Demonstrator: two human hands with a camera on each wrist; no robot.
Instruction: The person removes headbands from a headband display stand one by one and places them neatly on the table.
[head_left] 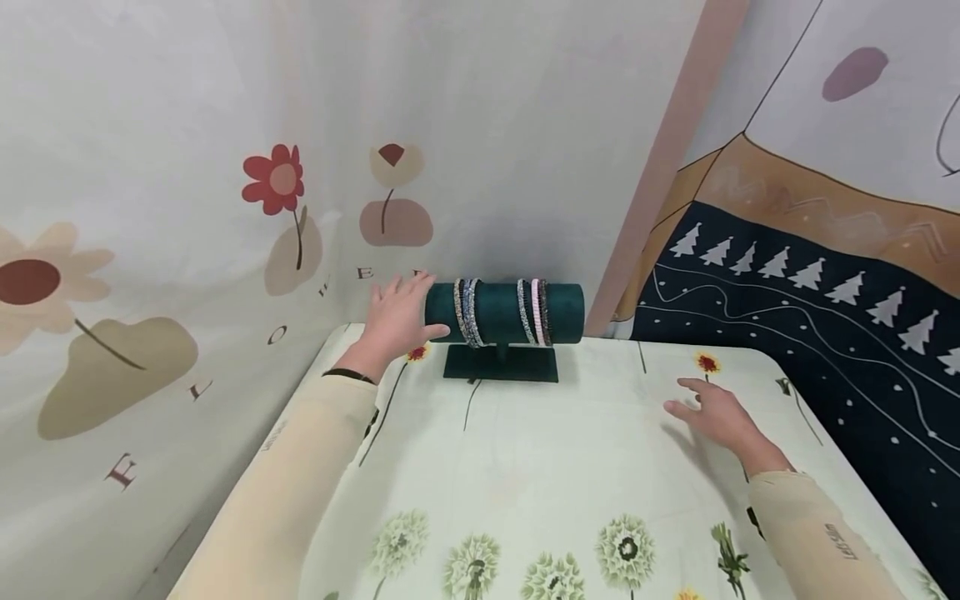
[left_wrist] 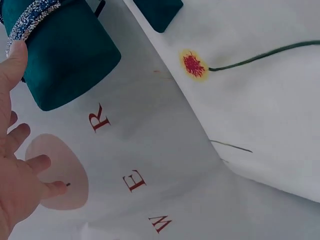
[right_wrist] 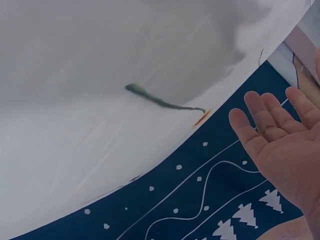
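A dark green bracelet stand (head_left: pixel 498 312) with a horizontal padded roll stands at the back of the table. Several bracelets circle the roll: blue and silver ones (head_left: pixel 469 313) on its left part, silver, pink (head_left: pixel 537 312) and dark ones on its right. My left hand (head_left: pixel 399 318) is at the roll's left end, fingers spread; whether it touches the roll is unclear. In the left wrist view the thumb of the hand (left_wrist: pixel 20 165) overlaps the edge of a glittery bracelet (left_wrist: pixel 31 20). My right hand (head_left: pixel 720 414) is held above the table's right side with nothing in it, fingers relaxed.
A white cloth with flower prints (head_left: pixel 510 450) covers the table. Behind and to the left hangs a pale curtain (head_left: pixel 187 100) with flowers and letters. At the right is a dark blue fabric (head_left: pixel 847 350) with white trees, beyond the table's edge.
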